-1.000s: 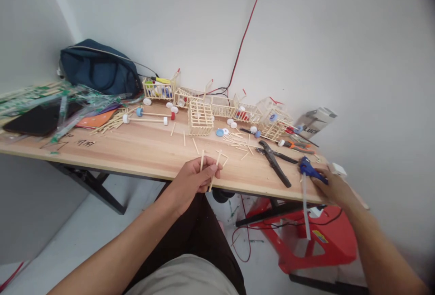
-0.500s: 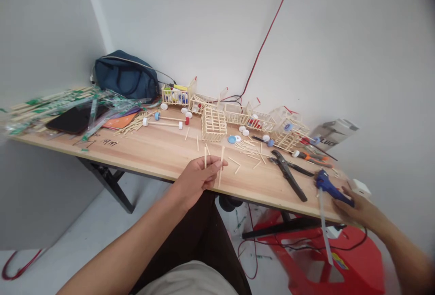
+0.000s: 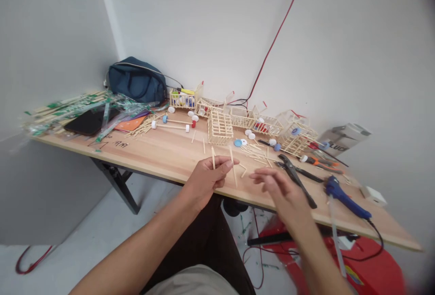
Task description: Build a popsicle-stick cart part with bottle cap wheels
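My left hand (image 3: 208, 177) is closed over the front edge of the wooden table (image 3: 159, 154), pinching thin wooden sticks (image 3: 232, 166) that poke up between its fingers. To its right my right hand (image 3: 277, 186) hovers with fingers spread and nothing in it, blurred by motion. A blue glue gun (image 3: 343, 196) lies on the table further right, apart from that hand, with a glue stick hanging off the edge. Black pliers (image 3: 296, 179) lie between hand and glue gun.
Several stick-built cages (image 3: 219, 128) and bottle caps (image 3: 238, 142) stand along the back by the wall. A dark blue bag (image 3: 138, 82) sits in the corner, green-wrapped stick bundles (image 3: 74, 109) and a black tablet at left. A red stool (image 3: 370, 258) is under the table.
My right hand has let go of the glue gun, which now lies on the table, and moved left toward my left hand. The view has shifted left.
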`<state>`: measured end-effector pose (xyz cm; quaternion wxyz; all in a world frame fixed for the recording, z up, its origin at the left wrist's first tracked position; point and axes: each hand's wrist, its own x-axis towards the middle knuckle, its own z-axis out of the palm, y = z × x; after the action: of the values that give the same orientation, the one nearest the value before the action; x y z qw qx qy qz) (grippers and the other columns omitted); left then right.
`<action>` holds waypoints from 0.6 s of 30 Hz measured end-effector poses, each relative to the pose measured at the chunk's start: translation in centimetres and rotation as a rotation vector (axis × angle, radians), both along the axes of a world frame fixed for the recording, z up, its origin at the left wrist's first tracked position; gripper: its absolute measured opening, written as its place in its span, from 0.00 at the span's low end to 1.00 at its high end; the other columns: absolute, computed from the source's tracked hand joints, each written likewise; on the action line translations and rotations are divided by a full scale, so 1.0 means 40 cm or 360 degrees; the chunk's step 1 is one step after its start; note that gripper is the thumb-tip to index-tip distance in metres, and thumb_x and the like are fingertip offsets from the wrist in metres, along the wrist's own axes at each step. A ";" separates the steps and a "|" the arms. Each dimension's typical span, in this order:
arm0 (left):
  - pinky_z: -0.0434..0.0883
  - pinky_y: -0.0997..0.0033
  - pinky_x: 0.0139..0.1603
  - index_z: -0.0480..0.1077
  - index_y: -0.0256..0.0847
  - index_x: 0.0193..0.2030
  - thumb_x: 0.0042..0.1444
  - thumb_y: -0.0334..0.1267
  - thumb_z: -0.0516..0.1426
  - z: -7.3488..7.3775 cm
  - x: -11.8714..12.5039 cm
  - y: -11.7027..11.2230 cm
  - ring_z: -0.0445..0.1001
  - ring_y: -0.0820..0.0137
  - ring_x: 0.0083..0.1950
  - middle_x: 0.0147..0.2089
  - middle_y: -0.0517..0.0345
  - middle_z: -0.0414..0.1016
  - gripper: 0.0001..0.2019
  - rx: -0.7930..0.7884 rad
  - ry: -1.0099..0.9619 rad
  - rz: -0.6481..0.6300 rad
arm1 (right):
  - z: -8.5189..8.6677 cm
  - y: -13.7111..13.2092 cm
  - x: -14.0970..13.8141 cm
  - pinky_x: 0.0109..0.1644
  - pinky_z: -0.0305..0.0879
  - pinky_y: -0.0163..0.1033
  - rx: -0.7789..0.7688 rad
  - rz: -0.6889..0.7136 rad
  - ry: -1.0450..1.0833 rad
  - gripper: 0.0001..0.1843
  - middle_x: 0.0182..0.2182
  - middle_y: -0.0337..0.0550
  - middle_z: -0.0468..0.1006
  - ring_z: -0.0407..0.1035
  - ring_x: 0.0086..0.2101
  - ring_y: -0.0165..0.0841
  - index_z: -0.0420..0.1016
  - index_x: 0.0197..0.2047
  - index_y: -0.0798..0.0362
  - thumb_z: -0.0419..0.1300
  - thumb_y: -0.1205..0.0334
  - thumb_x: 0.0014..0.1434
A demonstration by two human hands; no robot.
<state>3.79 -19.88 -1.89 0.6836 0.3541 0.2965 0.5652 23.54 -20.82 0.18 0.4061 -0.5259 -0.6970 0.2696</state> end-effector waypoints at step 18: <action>0.64 0.68 0.44 0.76 0.36 0.45 0.56 0.36 0.54 0.000 -0.311 0.178 0.71 0.65 0.42 0.41 0.51 0.76 0.14 0.0566 0.1878 0.1160 | -0.162 0.112 -0.185 0.26 0.55 0.33 -0.0152 0.0134 0.0466 0.16 0.24 0.36 0.69 0.60 0.24 0.28 0.68 0.30 0.52 0.56 0.48 0.60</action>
<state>-8.64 -12.77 -1.90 0.1090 0.5852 0.6197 0.5116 16.13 -16.35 -6.28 0.4662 -0.4700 -0.6382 0.3931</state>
